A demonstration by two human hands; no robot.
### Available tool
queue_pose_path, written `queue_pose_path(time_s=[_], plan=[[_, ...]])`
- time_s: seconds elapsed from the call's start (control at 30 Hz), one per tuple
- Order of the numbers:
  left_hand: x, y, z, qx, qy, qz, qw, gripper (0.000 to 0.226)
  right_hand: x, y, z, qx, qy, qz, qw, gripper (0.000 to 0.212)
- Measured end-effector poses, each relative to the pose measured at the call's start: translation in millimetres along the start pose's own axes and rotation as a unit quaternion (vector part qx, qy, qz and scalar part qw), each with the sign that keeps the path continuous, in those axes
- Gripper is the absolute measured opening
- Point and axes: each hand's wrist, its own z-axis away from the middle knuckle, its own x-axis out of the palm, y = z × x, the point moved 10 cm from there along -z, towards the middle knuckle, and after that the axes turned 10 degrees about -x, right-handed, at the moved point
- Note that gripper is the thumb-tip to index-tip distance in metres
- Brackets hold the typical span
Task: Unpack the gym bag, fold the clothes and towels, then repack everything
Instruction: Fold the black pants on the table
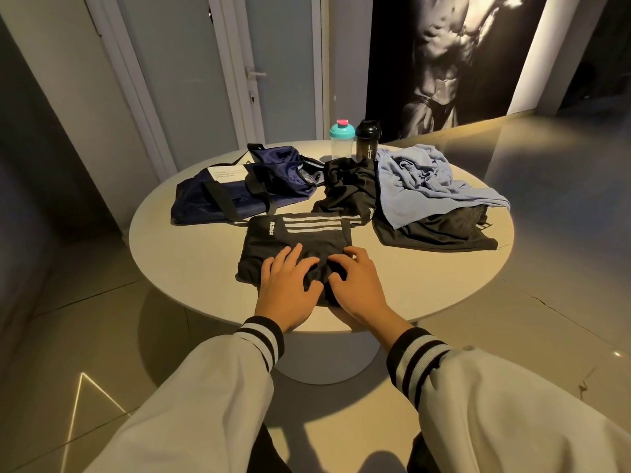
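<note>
A folded black garment with white stripes [300, 235] lies at the near edge of the round table [426, 281]. My left hand [288, 288] lies flat on its near part with fingers spread. My right hand [356, 285] rests beside it on the same garment, fingers slightly bent, pressing the cloth. A navy gym bag [235, 191] lies open and flattened at the back left. A second black garment [348, 189] sits crumpled in the middle. A light blue towel [420, 179] lies bunched over another black garment [440, 228] at the right.
Two shaker bottles stand at the table's far edge: a clear one with a teal lid [341, 139] and a black one [368, 138]. A glass door [205, 80] and a wall poster [454, 59] stand behind. Tiled floor surrounds the pedestal table.
</note>
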Motion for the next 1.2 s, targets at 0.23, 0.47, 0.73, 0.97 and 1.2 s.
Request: queue_pose_path(time_s=[0.23,0.47,0.73,0.97,1.2], plan=[[14,3,4,0.012,-0.066,-0.055,0.996,0.066,2,0,1,0.021,-0.030,-0.002,0.999,0.047],[10,7,23,0.016,-0.079,-0.063,0.995,0.075,-7,-7,13,-0.012,-0.026,-0.037,0.999,0.051],[7,13,52,0.057,-0.128,-0.106,0.984,0.100,-15,-8,36,0.000,-0.072,0.004,0.997,0.055],[-21,43,87,0.102,-0.017,-0.066,0.992,0.051,-45,-10,61,0.036,-0.003,-0.074,0.997,0.038],[-61,40,61,-0.024,-0.070,0.142,0.987,0.037,-81,-26,43,0.022,0.098,-0.179,0.979,0.032]])
